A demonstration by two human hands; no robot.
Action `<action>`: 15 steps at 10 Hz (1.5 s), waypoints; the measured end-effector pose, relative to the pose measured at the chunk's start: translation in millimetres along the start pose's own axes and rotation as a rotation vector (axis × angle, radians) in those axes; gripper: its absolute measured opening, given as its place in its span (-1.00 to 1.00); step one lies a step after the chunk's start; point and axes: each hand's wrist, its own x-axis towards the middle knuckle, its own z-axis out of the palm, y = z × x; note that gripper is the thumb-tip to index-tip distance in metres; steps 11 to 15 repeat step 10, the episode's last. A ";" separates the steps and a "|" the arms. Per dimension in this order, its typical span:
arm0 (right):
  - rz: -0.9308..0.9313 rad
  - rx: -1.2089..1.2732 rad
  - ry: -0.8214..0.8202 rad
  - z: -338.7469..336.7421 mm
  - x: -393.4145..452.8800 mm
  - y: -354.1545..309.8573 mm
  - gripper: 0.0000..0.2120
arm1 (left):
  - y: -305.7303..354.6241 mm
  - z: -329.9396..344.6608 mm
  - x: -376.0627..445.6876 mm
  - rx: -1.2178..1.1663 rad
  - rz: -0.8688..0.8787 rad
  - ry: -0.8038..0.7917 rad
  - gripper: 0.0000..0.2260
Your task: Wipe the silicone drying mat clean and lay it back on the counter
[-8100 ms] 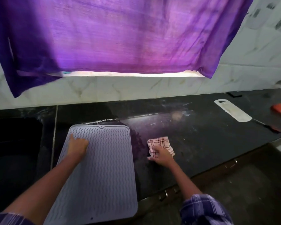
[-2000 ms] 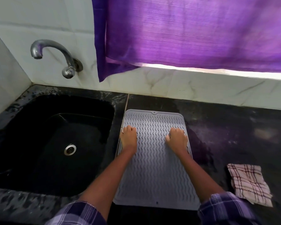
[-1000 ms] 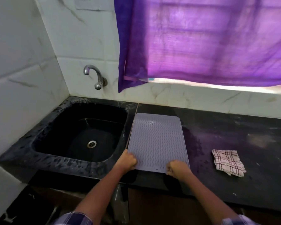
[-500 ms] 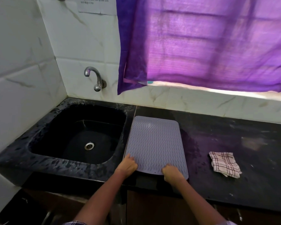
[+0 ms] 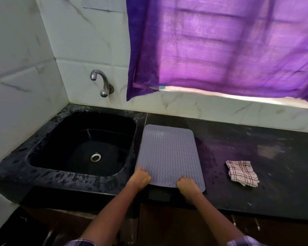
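Head view, read from the left: the black sink (image 5: 43,157) sits in the corner under the wall tap (image 5: 103,82), and its basin holds nothing I can make out but the metal drain (image 5: 95,157). Just right of it, the grey silicone drying mat (image 5: 169,153) lies flat on the black counter (image 5: 274,174), its left edge along the seam by the sink and its near edge close to the counter's front lip. The left hand (image 5: 140,178) grips the mat's near left corner with fingers curled over the edge; the right hand (image 5: 186,183) rests on the near edge with fingers curled, though whether they pinch the mat I cannot tell. Farther right, well apart from the mat, the checked cloth (image 5: 242,173) lies crumpled on the counter. The risk I see is the soft mat sliding on the damp-looking stone and drooping over the front lip, or creeping toward the sink, if the hands tug it nearer.
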 end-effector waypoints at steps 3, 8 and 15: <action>0.023 0.032 -0.057 -11.5 -6.6 -1.2 -0.74 | 34.6 -30.2 1.3 -0.108 -0.290 -0.210 -0.71; 0.209 0.324 0.284 -0.2 -27.0 -5.9 -0.60 | 45.4 -19.7 -10.5 -0.267 -0.334 0.015 -0.57; 0.260 0.358 0.386 -7.5 -19.1 -14.5 -0.47 | 43.4 -37.7 -2.8 -0.234 -0.366 0.107 -0.45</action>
